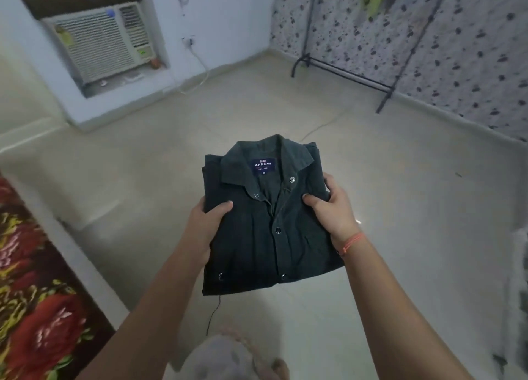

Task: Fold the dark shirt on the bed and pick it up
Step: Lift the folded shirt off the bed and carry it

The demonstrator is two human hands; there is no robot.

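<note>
Bed [37,308]: far left edge of view, red and yellow floral cover; nothing of the task lies on the part that shows.

Air conditioner [100,42]: window unit, set in the wall at upper left.

Left hand [204,219]: grips the left edge of the shirt. Thumb lies on top of the cloth; the fingers are under the cloth and hidden, clamped on the shirt.

Dark shirt [265,225]: folded into a rectangle, front up, collar away from the person. Held in the air between both hands, over the floor [400,179], well apart from the bed. Blue label [263,165] inside the collar; metal snaps down the placket.

Right hand [334,208]: grips the right edge of the shirt, thumb on top, fingers curled round the edge and clamped on it. Orange thread [353,242] at the wrist.

Black rack [351,76]: stands on the floor at upper right, against a speckled wall [457,51].
</note>
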